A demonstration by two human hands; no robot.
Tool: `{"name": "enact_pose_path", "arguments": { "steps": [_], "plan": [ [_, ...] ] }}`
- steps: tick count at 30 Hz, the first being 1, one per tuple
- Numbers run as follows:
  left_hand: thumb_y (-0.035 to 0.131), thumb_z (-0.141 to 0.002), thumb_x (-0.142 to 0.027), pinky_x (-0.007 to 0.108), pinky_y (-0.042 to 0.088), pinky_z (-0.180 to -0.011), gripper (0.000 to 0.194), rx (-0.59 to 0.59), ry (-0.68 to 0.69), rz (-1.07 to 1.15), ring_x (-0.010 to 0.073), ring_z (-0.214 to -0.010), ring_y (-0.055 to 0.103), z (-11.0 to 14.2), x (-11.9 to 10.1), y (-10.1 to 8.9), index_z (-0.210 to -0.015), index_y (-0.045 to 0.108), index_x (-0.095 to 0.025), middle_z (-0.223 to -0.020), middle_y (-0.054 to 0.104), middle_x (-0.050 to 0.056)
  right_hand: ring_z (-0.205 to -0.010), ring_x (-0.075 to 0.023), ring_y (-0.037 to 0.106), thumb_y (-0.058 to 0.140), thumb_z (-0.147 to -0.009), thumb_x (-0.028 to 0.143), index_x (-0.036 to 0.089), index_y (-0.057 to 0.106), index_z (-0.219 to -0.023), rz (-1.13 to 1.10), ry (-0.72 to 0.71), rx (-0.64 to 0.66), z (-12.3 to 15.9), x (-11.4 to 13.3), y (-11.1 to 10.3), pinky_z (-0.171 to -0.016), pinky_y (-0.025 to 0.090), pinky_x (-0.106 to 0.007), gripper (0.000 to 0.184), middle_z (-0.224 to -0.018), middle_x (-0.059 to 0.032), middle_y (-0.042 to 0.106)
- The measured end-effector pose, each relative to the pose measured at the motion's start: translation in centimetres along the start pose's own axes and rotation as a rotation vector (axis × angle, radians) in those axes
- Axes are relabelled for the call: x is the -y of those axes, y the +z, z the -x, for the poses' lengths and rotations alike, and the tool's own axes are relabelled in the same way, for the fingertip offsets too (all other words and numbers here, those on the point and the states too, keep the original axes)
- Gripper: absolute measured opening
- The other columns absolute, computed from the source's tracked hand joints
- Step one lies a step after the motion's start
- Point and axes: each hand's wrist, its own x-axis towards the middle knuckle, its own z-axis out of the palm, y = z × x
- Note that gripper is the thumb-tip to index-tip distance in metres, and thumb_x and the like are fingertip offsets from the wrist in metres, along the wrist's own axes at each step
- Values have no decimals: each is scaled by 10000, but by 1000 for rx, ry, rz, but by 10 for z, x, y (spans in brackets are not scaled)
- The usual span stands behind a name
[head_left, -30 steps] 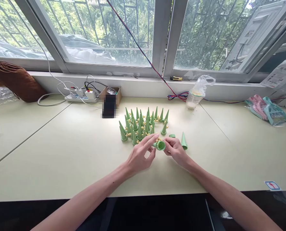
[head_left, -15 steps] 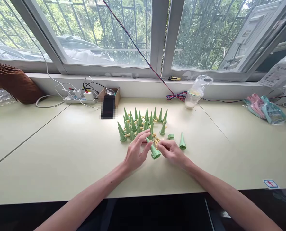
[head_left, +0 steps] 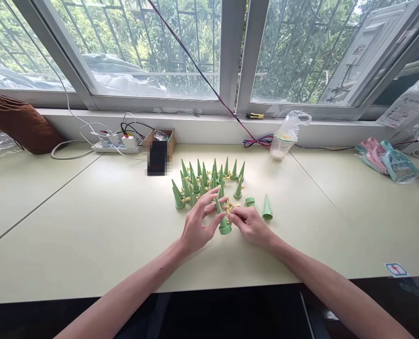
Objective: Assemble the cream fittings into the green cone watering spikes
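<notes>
My left hand (head_left: pixel 199 223) has its thumb and fingers closed round a green plastic watering spike (head_left: pixel 223 228), tip pointing up and away, wide ribbed collar towards me. Close beside the collar, my right hand (head_left: pixel 252 224) pinches a small yellow valve, mostly hidden by the fingers. Loose yellow valves (head_left: pixel 235 205) lie just beyond the two hands. To the right are a loose green cap (head_left: pixel 250 201) and a separate green cone (head_left: pixel 267 208). Behind my hands stand several upright watering spikes (head_left: pixel 238 189) with yellow valves at their bases.
Along the back edge are a power strip (head_left: pixel 117 148) with cables, a small cardboard box (head_left: pixel 170 141) and a plastic cup (head_left: pixel 279 147) in a bag. Pink and teal items (head_left: pixel 389 160) lie at the right. The table (head_left: pixel 89 245) ends at its front edge near my forearms.
The spike in my left hand has tilted more upright, its collar shifting slightly left. My right hand has moved a little left with it, staying at the collar's side.
</notes>
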Motion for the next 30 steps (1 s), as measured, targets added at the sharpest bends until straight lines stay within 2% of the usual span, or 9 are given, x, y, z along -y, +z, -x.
{"name": "enact_pose_path", "arguments": {
  "steps": [7, 12, 18, 24, 28, 30],
  "plan": [
    [656, -921, -152, 422, 623, -956, 528, 2, -79, 59, 293, -1152, 683, 2, 0, 2, -1397, 441, -234, -1499, 479, 182, -510, -110, 286, 467, -980, 391, 197, 452, -631, 33, 22, -25, 0, -1, 3, -506, 228, -280, 400, -559, 34, 381],
    [655, -930, -201, 445, 613, -968, 398, 4, -181, 191, 302, -1174, 668, 4, -2, 3, -1295, 497, -200, -1474, 516, 185, -514, -112, 294, 469, -976, 375, 197, 447, -630, 56, 23, -60, -1, -2, 4, -508, 242, -277, 389, -558, 33, 380],
    [500, -1019, -243, 473, 590, -999, 207, 29, -206, 319, 289, -1185, 666, 2, -6, 2, -1187, 600, -176, -1410, 589, 168, -512, -114, 309, 460, -981, 392, 199, 437, -629, 112, 24, -115, -2, -8, 4, -514, 245, -276, 402, -555, 33, 381],
    [524, -1005, -289, 487, 603, -953, 254, 76, -185, 166, 295, -1152, 686, -2, -13, 0, -979, 749, -172, -1247, 707, 129, -507, -122, 349, 470, -984, 409, 199, 486, -645, 167, 44, -210, -1, -15, 3, -520, 273, -279, 399, -550, 26, 439],
    [619, -949, -245, 472, 594, -940, 219, 112, -102, 44, 274, -1104, 695, -2, -14, 4, -770, 727, -178, -1190, 732, 116, -504, -129, 370, 486, -975, 396, 200, 499, -652, 191, 72, -266, -2, -16, 3, -517, 286, -281, 378, -544, 21, 460],
    [661, -918, -211, 473, 576, -952, 176, 113, -32, 4, 269, -1129, 667, -2, -14, 7, -750, 709, -185, -1160, 737, 107, -502, -132, 372, 493, -970, 397, 201, 508, -658, 188, 77, -296, -2, -15, 2, -516, 288, -284, 369, -541, 20, 463]
  ]
}}
